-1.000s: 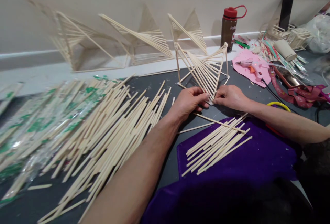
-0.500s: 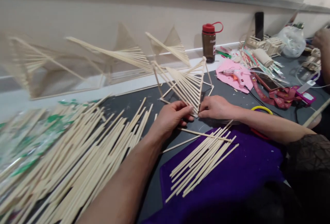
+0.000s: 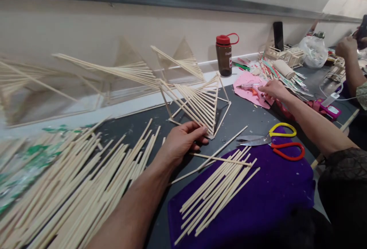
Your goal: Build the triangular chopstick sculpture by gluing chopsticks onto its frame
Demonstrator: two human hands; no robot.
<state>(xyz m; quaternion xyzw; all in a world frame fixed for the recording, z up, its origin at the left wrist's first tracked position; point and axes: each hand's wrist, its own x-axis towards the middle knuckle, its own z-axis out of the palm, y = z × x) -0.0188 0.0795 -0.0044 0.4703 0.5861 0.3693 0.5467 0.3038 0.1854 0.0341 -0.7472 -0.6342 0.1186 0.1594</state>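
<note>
A twisted fan-like frame of thin wooden sticks stands on the dark table. My left hand pinches its lower front corner between thumb and fingers. Away to the right, my right hand is at the white and pink glue gun, which lies on a pink sheet; its fingers are curled at the gun's rear part. Nearer me, loose cut sticks lie on a purple cloth. Scissors with yellow and red handles rest at the cloth's upper edge.
Many long sticks and plastic wrapping cover the left side. More stick frames stand along the wall. Behind are a brown bottle with a red lid, a phone and a plastic bag. Another person's hand shows far right.
My right hand has left the stick frame and moved right to the glue gun. The scissors, partly covered by my arm before, now show fully. My left hand stays on the frame; the view has shifted.
</note>
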